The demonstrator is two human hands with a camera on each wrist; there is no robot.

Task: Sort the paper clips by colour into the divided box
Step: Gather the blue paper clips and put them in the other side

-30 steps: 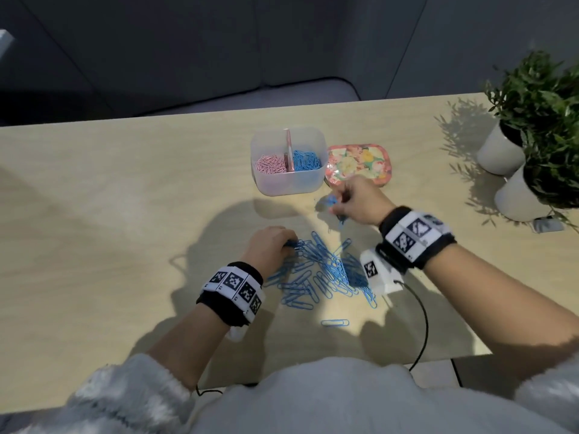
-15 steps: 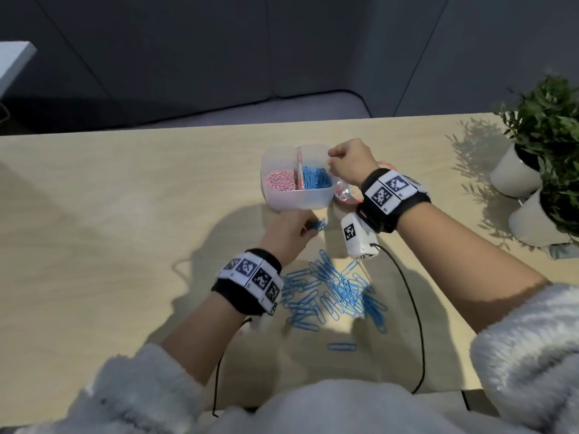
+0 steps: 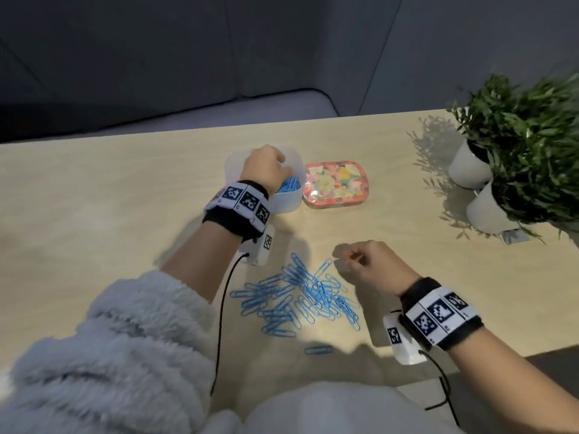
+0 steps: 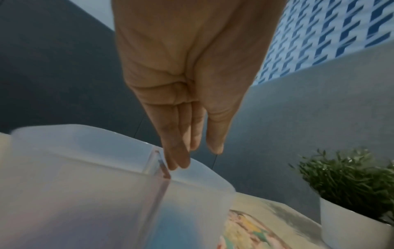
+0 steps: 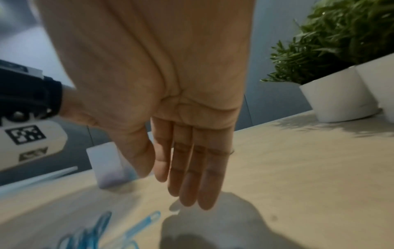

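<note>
L hand [image 3: 262,166] is over the divided box [image 3: 286,203] at far centre of the desk [image 3: 94,214], above the right compartment holding blue paper clips [image 3: 69,185]. In the wrist view its fingers [image 4: 179,151] point straight down, close together, tips just above the clear divider [image 4: 158,168]; nothing seen in them, so hand is open. Left compartment is hidden behind the wrist in the head view; a faint pinkish tint shows through the box wall in the wrist view.

R hand [image 3: 369,267] hovers low over the desk, just right of the loose pile of blue clips [image 3: 300,296]. Wrist view shows fingers [image 5: 198,176] extended, palm empty, i.e. open; head view makes them look slightly curled.

Pile lies near-centre, btwn the two forearms. One blue clip [image 3: 318,350] sits apart, nearer the person.

Floral lid [image 3: 336,184] lies flat, just right of the box. Two potted plants [image 3: 517,136] in white pots stand at the far right.
</note>
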